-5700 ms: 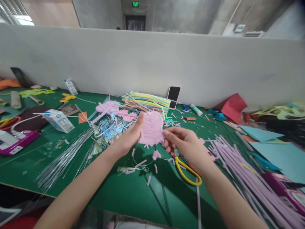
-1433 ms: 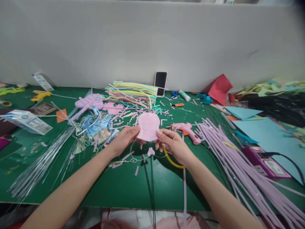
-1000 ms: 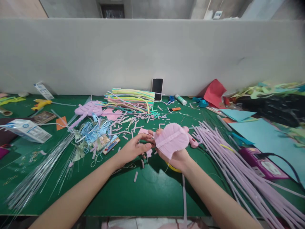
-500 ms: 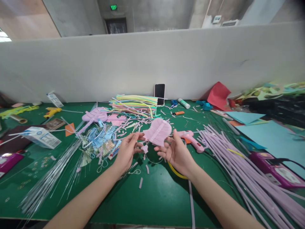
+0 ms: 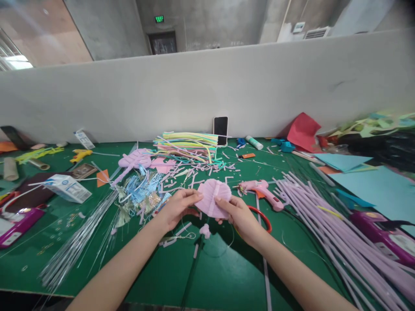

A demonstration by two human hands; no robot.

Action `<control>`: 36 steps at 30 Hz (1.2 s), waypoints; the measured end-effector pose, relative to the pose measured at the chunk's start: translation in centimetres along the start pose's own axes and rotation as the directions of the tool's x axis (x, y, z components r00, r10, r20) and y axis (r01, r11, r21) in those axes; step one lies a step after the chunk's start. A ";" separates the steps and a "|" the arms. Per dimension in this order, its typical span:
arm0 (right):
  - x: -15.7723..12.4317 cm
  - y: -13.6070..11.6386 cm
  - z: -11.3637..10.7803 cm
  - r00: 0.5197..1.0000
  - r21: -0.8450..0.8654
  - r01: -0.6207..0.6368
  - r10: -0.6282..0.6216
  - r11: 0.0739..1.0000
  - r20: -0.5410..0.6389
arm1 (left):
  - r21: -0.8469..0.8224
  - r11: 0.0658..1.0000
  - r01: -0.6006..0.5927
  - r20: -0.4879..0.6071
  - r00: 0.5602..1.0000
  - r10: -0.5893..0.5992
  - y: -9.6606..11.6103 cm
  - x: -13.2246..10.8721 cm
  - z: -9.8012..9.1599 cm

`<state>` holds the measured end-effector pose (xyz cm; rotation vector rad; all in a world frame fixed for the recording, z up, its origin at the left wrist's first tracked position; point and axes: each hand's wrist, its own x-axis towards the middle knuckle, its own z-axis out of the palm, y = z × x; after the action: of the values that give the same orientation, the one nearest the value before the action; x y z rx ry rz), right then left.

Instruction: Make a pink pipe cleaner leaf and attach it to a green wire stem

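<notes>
Desk (image 5: 223,280) shows green from beneath the left grip (image 5: 177,209) and the right grip (image 5: 241,216) to its near edge, with the left forearm (image 5: 126,259) and right forearm (image 5: 292,263) framing that stretch. Well beyond both, a grey partition (image 5: 207,95) closes the far edge. Room sideways is tighter: silver strands (image 5: 84,242) lie left of the left grip, while a pink glue gun (image 5: 264,192) and a bundle of pale purple stems (image 5: 324,220) lie right of the right grip. The forearms slant inward from the near side, the wrists slightly raised. The left grip pinches the left rim of a pink disc (image 5: 207,201); the right grip's thumb presses its face near the middle, the fingers partly hidden behind. The disc is held between the two, above the desk. It looks fuzzy and rounded, with slanting ridges meeting a raised middle rib.
</notes>
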<state>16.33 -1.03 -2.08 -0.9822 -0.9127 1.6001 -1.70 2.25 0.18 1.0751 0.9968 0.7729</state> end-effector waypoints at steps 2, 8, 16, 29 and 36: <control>0.0 0.1 -0.1 1.000 -0.014 0.002 -0.002 1.000 0.003 | 0.039 0.999 0.000 0.010 1.000 -0.001 -0.1 0.0 0.0; 0.0 0.2 -0.2 1.000 -0.041 -0.012 0.013 0.999 0.026 | 0.231 0.971 -0.065 -0.026 0.997 0.073 0.4 0.0 -0.4; -0.6 -0.4 -0.1 0.999 -0.017 -0.023 0.024 1.000 0.034 | 0.562 0.827 0.032 -0.556 0.755 0.348 6.6 1.3 -13.4; -0.6 -0.6 -0.2 0.994 0.049 -0.057 0.053 0.997 0.092 | 0.531 0.842 0.094 -0.696 0.615 0.371 6.3 1.9 -19.2; -0.8 -1.4 -0.3 0.996 0.106 0.003 -0.012 0.994 0.085 | 0.405 0.863 -0.302 -0.620 0.603 0.502 5.0 0.8 -11.8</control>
<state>17.20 -1.52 -0.79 -0.8413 -0.8788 1.6774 -12.57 8.51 2.99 1.2828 1.5697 1.5574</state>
